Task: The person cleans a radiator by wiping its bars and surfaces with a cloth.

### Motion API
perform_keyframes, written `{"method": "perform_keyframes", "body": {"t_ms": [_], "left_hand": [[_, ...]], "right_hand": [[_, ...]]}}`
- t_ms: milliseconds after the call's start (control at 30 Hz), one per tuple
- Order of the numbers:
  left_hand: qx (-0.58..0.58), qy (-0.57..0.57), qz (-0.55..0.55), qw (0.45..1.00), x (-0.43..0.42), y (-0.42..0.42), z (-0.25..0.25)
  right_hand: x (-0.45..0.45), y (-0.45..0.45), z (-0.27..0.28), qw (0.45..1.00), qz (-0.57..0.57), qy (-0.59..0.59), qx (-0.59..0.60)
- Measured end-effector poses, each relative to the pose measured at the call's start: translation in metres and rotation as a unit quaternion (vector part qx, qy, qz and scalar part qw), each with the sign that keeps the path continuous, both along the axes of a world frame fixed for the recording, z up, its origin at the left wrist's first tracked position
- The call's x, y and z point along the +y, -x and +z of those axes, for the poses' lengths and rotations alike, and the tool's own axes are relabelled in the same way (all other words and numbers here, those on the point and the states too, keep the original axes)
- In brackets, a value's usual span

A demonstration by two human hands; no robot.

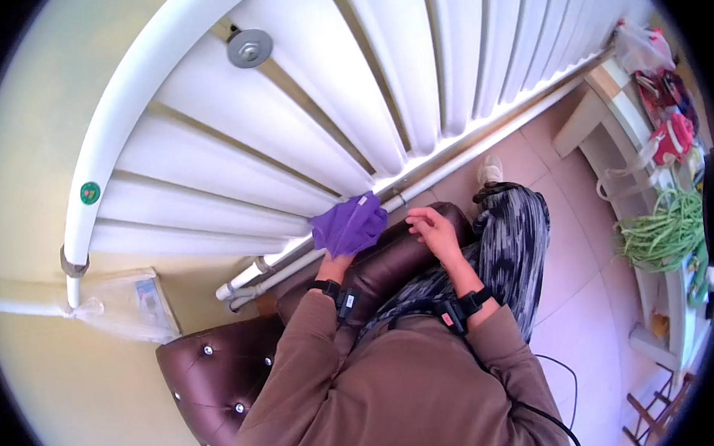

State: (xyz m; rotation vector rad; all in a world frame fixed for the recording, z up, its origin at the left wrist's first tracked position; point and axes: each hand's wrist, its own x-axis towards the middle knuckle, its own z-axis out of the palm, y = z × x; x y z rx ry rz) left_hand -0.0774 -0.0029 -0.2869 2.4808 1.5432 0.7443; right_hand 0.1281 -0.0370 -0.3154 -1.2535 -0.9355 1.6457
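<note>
A crumpled purple cloth (349, 226) lies against the lower ends of the white radiator (281, 123). My left hand (337, 260) is under or inside the cloth, which hides its fingers; only the wrist side shows. To the right of the cloth, my right hand (430, 226) is held apart from it above the brown seat's edge (390, 261), fingers spread and nothing in them. Both wrists carry black straps with small devices.
White pipes (481, 143) run along the radiator's foot. A plastic bag (133, 304) hangs at the left. At the right, a white shelf unit (608, 124) bears green beans (664, 229), a red item (672, 137) and bags. A black cable (573, 389) trails at lower right.
</note>
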Motion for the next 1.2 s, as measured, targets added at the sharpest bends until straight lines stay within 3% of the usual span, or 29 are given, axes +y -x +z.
{"method": "perform_keyframes", "body": {"t_ms": [267,367,467,533,567,633,733,800,833,900,1033,1100,1200], "left_hand": [[0.071,-0.06,0.036,0.995,-0.039,0.052,0.014],[0.078,-0.045,0.048,0.995,-0.059,0.074,0.047],[0.124,-0.123,0.063,0.983,-0.067,0.076,0.099],[0.133,0.162,0.244,0.947,-0.071,0.066,0.153],[0.144,-0.08,0.172,0.971,-0.078,0.111,0.127],[0.041,-0.133,0.157,0.978,-0.079,0.124,0.163],[0.018,-0.268,0.207,0.941,-0.083,0.153,0.192],[0.287,-0.361,0.372,0.806,-0.085,0.175,0.202],[0.536,-0.385,0.458,0.595,-0.085,0.187,0.207],[0.217,-0.431,0.374,0.792,-0.082,0.221,0.22],[0.228,-0.473,0.351,0.775,-0.076,0.17,0.233],[0.242,-0.357,0.272,0.86,-0.068,0.128,0.235],[0.173,-0.355,0.282,0.874,-0.061,0.11,0.199]], "right_hand": [[-0.001,-0.002,0.003,1.0,0.002,0.008,-0.015],[-0.001,-0.002,0.005,1.0,-0.003,0.006,-0.009],[-0.001,-0.002,0.007,1.0,-0.003,-0.002,-0.022],[-0.002,-0.002,0.005,1.0,0.001,0.001,-0.018],[-0.002,-0.001,0.004,1.0,0.004,0.0,-0.016],[-0.001,-0.001,0.007,1.0,0.006,-0.011,-0.011],[-0.002,0.0,0.002,1.0,0.003,0.009,-0.003],[-0.003,0.001,-0.002,1.0,0.004,0.006,-0.003],[-0.002,-0.001,-0.002,1.0,0.007,0.009,-0.005],[-0.003,0.0,0.002,1.0,-0.001,0.025,-0.011],[-0.004,0.002,-0.008,1.0,0.009,0.003,-0.021],[-0.005,0.003,-0.007,1.0,0.01,0.003,-0.022],[-0.005,0.004,-0.007,0.999,0.02,0.019,-0.03]]}}
